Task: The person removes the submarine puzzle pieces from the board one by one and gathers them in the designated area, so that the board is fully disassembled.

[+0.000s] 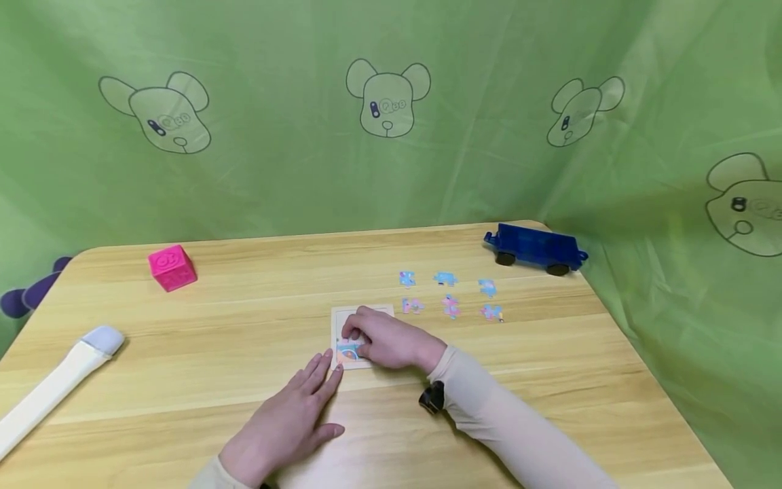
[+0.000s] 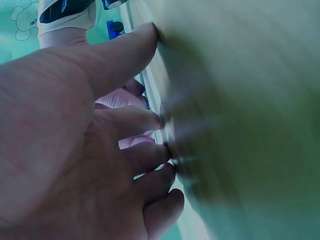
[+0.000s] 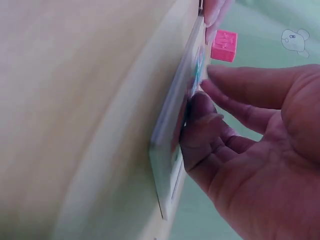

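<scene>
A small square puzzle tray (image 1: 335, 322) with a pale frame lies on the table. At its near left corner is a puzzle piece (image 1: 347, 354) in orange and blue. My right hand (image 1: 391, 339) reaches over the tray with bent fingers, fingertips right at the pieces inside; I cannot tell whether it pinches one. In the right wrist view, those fingertips meet the tray's inner face. My left hand (image 1: 290, 418) lies flat, fingers spread, its fingertips along the tray's lower left edge. Right of the tray, several loose puzzle pieces (image 1: 451, 305) form two rows.
A pink cube (image 1: 173, 268) sits at the back left of the wooden table (image 1: 263, 285). A white stick-shaped object (image 1: 55, 390) with a grey end lies at the left. The dark blue toy wagon (image 1: 537, 246) stands at the back right. Green curtains (image 1: 287, 170) hang behind and at the right.
</scene>
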The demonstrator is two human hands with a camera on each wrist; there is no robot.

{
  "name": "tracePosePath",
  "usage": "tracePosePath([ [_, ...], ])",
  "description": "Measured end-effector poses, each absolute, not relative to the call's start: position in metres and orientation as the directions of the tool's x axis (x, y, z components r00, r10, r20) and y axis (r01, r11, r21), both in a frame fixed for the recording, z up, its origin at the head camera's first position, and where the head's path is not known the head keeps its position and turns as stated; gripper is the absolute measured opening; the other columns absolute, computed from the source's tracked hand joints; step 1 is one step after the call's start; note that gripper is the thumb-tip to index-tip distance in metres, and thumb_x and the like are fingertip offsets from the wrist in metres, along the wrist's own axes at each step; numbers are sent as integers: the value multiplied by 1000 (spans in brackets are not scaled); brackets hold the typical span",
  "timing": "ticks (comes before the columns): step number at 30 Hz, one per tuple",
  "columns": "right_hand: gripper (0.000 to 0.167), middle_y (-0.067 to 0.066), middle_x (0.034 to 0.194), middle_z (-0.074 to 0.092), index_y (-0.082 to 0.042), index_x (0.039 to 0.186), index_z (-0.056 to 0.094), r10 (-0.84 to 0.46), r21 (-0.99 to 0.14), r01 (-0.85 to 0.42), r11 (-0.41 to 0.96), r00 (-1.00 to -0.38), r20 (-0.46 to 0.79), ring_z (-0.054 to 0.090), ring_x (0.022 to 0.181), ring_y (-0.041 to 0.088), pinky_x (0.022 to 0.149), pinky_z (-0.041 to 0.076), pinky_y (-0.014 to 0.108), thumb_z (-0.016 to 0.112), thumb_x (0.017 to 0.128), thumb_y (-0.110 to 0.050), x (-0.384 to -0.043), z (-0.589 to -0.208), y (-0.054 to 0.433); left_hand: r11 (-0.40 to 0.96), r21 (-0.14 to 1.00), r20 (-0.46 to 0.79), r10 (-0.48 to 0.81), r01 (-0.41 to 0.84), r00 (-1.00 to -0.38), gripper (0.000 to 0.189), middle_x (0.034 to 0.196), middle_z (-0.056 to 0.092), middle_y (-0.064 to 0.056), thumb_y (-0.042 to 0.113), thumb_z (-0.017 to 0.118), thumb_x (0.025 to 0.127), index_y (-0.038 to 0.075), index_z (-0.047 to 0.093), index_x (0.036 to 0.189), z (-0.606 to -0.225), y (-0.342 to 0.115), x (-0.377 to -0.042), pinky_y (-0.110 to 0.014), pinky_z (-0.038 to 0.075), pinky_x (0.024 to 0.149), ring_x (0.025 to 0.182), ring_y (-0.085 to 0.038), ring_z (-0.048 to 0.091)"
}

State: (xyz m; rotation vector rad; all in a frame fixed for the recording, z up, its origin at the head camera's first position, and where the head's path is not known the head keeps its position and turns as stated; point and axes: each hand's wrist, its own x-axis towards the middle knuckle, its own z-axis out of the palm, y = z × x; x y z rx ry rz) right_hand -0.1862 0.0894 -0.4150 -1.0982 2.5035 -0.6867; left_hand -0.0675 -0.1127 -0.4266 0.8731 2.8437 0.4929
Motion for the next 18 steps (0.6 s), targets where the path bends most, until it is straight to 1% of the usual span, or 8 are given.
tracePosePath([
  [2,16,1,103,56,-7,109,63,-743,-563,-579,589,-663,-96,53,91,15,83,47,28,65,93,-5,-186,-415,88,782,336,-27,566,525,-824,78,154,28,-26,42,69,90,-5,42,145,-425,-112,-68,-49,31,111,141,-40,27],
  [5,12,-1,99,57,-7,106,62,-729,-577,-561,594,-678,-91,54,90,14,82,46,27,65,94,-8,-186,-415,86,786,327,-35,564,524,-825,78,154,29,-26,42,69,90,-5,42,145,-424,-112,-68,-48,32,111,141,-39,28],
  [9,11,-2,92,58,-7,104,62,-712,-589,-545,597,-698,-76,54,87,12,79,47,26,66,93,-6,-186,-414,84,792,310,-38,563,526,-826,78,154,30,-26,43,69,90,-5,43,145,-423,-112,-68,-47,33,110,141,-39,29],
  [14,11,-2,89,59,-8,102,61,-693,-614,-515,598,-717,-74,54,83,11,77,47,25,64,93,-3,-185,-414,82,795,296,-34,563,530,-826,77,153,31,-26,43,69,90,-5,43,144,-423,-112,-67,-47,34,110,140,-39,30],
  [18,11,-3,85,58,-10,99,59,-673,-625,-492,606,-736,-72,54,78,11,72,48,25,61,93,-1,-185,-416,81,800,299,-45,556,520,-830,77,154,30,-25,43,69,90,-4,43,145,-423,-111,-67,-47,35,109,141,-37,29],
])
